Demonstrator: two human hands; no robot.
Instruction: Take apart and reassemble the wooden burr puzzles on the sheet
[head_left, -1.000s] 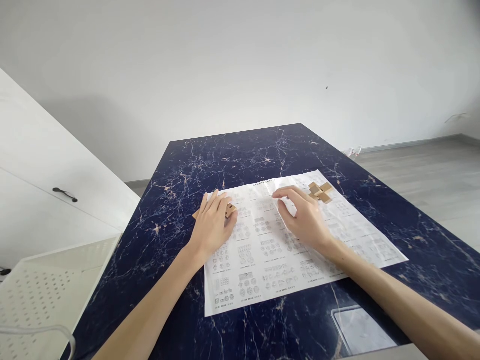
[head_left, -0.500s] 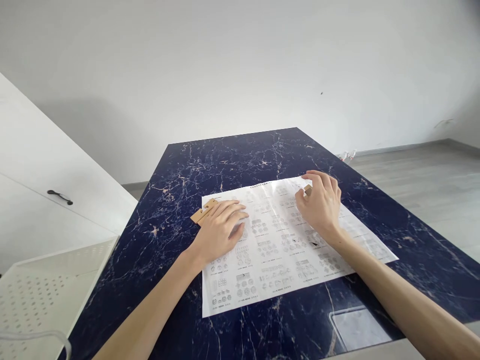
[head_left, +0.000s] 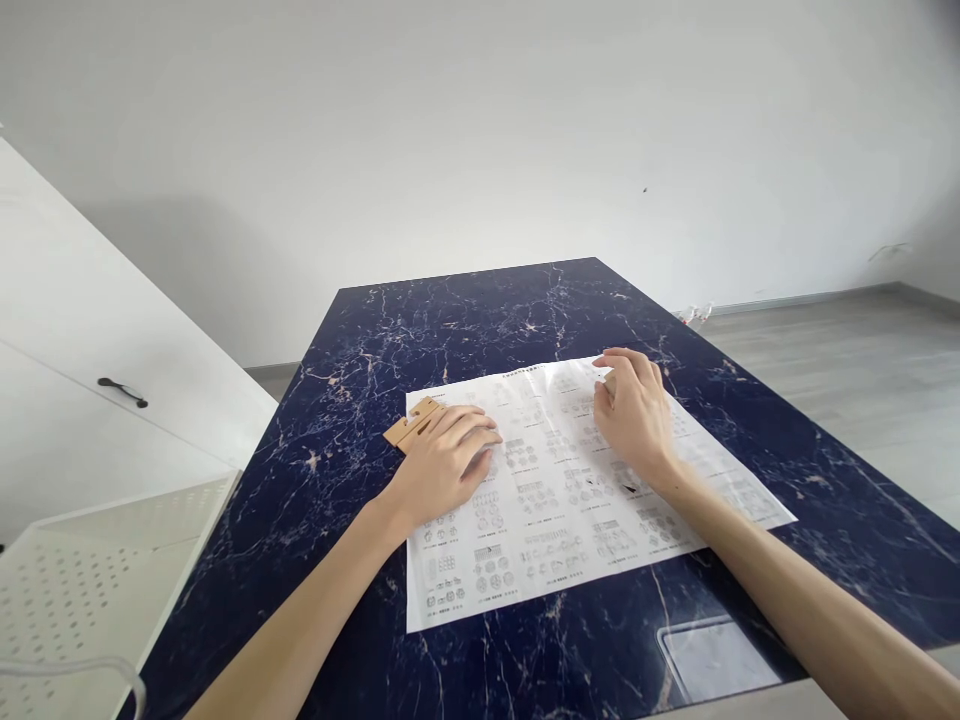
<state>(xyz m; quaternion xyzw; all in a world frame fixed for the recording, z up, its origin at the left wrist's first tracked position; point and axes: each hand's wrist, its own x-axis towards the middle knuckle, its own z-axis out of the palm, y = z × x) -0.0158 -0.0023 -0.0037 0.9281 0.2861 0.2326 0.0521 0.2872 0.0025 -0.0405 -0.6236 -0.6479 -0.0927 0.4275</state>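
Observation:
A large white instruction sheet (head_left: 540, 520), printed with rows of small diagrams, lies under both hands. My left hand (head_left: 450, 455) rests on its left side, fingers stretched out and laid over flat, notched wooden pieces (head_left: 411, 428). Their far ends poke out beyond my knuckles, past the sheet's left edge; the rest is hidden. Near the sheet's far right edge, my right hand (head_left: 637, 405) is curled, thumb and fingers around a small tan wooden piece (head_left: 610, 384). Only a sliver of that piece shows in the gap.
The dark blue marble-patterned table (head_left: 465, 320) stretches away to a white wall. A clear-edged flat rectangle (head_left: 720, 658) sits at the near right. Left of the table are a white cabinet with a black handle (head_left: 122, 391) and a perforated white surface (head_left: 67, 590) with a pale cable (head_left: 82, 663).
My right hand has shifted slightly left and turned, so less of the small wooden piece shows. My left hand stays almost in place over the notched pieces.

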